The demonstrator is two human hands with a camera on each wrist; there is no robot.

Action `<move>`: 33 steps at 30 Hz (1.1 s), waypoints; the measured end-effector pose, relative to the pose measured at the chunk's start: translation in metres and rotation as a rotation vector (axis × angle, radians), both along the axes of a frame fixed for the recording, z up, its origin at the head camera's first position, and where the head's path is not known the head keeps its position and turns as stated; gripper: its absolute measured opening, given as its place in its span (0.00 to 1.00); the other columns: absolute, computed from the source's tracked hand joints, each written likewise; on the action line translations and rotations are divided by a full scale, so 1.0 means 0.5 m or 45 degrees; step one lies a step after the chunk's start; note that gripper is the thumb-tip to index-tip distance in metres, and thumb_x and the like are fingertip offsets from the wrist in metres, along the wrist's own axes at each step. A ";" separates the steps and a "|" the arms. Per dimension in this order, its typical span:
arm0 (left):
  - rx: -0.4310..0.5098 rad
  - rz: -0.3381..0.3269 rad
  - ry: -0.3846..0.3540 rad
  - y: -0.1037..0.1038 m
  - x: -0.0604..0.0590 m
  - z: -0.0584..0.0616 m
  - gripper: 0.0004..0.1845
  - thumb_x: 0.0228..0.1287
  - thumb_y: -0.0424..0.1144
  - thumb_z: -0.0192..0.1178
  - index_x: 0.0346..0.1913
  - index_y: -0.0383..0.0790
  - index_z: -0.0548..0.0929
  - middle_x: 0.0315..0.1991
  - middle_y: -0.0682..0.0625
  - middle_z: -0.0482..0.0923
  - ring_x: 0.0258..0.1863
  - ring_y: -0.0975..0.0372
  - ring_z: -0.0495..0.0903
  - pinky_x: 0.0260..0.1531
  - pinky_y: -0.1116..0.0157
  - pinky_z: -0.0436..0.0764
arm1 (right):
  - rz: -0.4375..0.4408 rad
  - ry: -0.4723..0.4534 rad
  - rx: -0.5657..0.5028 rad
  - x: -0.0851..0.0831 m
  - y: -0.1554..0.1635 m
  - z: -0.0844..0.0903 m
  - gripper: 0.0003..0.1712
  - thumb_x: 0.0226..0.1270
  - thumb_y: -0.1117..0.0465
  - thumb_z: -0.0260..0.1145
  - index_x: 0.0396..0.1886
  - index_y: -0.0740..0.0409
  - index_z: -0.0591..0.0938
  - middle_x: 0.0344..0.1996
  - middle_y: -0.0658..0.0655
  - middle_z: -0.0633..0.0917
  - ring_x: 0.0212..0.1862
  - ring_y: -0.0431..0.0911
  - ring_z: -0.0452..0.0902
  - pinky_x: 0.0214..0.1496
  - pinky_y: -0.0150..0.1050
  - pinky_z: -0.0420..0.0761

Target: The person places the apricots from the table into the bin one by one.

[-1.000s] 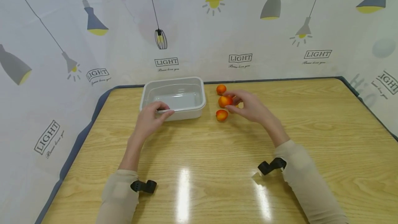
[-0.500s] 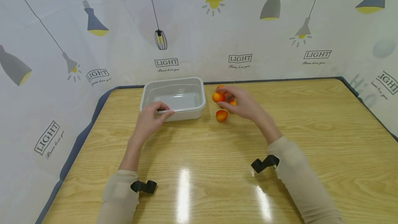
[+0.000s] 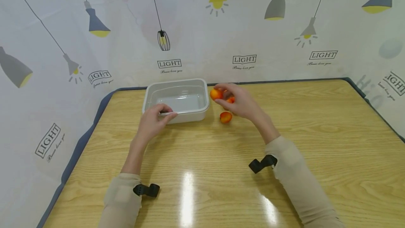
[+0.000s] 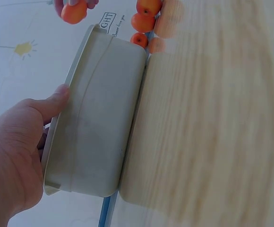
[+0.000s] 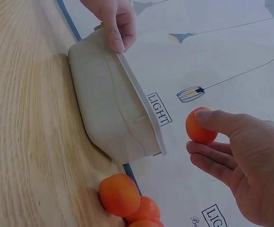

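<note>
In the head view, my right hand [image 3: 242,103] pinches a small round orange-red fruit [image 3: 216,94] between thumb and fingers. That fruit is raised just off the right side of a white rectangular plastic container [image 3: 190,116], as the right wrist view also shows with the fruit [image 5: 201,127] near the rim. The container's inside looks bare. My left hand [image 3: 153,122] grips its front rim, thumb outside in the left wrist view. More such fruits lie on the table: one [image 3: 226,117] in front, another [image 3: 231,100] partly covered by my right hand.
The wooden table [image 3: 202,157] ends at a dark blue edge at the back, against a white backdrop [image 3: 196,27] printed with lamps. In the left wrist view, several fruits [image 4: 142,22] sit close together beyond the container's right end.
My right hand has lifted the fruit from among the others and carried it leftward to beside the container. My left hand and the container have stayed put.
</note>
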State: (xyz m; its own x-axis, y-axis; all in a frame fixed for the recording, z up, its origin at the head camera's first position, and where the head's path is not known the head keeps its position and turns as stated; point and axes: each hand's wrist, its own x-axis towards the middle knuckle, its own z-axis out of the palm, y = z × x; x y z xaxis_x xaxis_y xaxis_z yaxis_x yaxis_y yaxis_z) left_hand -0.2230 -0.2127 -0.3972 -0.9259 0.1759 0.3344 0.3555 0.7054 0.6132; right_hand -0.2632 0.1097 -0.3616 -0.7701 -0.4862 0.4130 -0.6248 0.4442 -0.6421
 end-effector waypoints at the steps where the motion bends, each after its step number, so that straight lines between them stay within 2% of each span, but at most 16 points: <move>1: 0.001 0.000 0.002 0.000 0.000 0.000 0.11 0.64 0.43 0.71 0.37 0.38 0.85 0.36 0.47 0.85 0.42 0.54 0.82 0.51 0.53 0.76 | -0.002 0.002 -0.006 -0.001 -0.003 0.000 0.24 0.68 0.60 0.72 0.61 0.62 0.79 0.49 0.60 0.85 0.43 0.50 0.82 0.48 0.49 0.82; 5: 0.001 -0.005 0.018 -0.001 -0.002 -0.001 0.11 0.63 0.43 0.72 0.37 0.38 0.85 0.36 0.47 0.85 0.41 0.54 0.82 0.50 0.53 0.76 | 0.005 0.021 -0.022 -0.004 -0.016 0.003 0.24 0.67 0.62 0.72 0.60 0.64 0.79 0.49 0.61 0.85 0.43 0.51 0.83 0.49 0.46 0.82; 13: 0.015 -0.003 0.025 -0.001 -0.003 -0.001 0.10 0.63 0.43 0.72 0.37 0.39 0.85 0.36 0.48 0.85 0.41 0.55 0.82 0.50 0.55 0.76 | 0.042 -0.035 0.010 -0.003 -0.044 0.011 0.26 0.69 0.61 0.71 0.63 0.63 0.77 0.51 0.60 0.84 0.45 0.50 0.82 0.50 0.48 0.81; 18: 0.014 -0.004 0.021 0.000 -0.003 0.002 0.10 0.62 0.43 0.72 0.37 0.39 0.85 0.36 0.47 0.85 0.41 0.54 0.82 0.50 0.54 0.76 | 0.058 -0.031 -0.013 -0.008 -0.064 0.011 0.25 0.69 0.62 0.71 0.61 0.66 0.76 0.50 0.62 0.84 0.44 0.50 0.83 0.53 0.43 0.81; 33: 0.005 -0.004 0.022 -0.004 -0.004 -0.001 0.11 0.63 0.43 0.72 0.37 0.39 0.85 0.36 0.47 0.85 0.42 0.54 0.81 0.50 0.55 0.76 | 0.121 -0.030 -0.042 -0.019 -0.124 0.014 0.24 0.70 0.63 0.70 0.61 0.65 0.76 0.52 0.61 0.83 0.44 0.50 0.82 0.52 0.40 0.81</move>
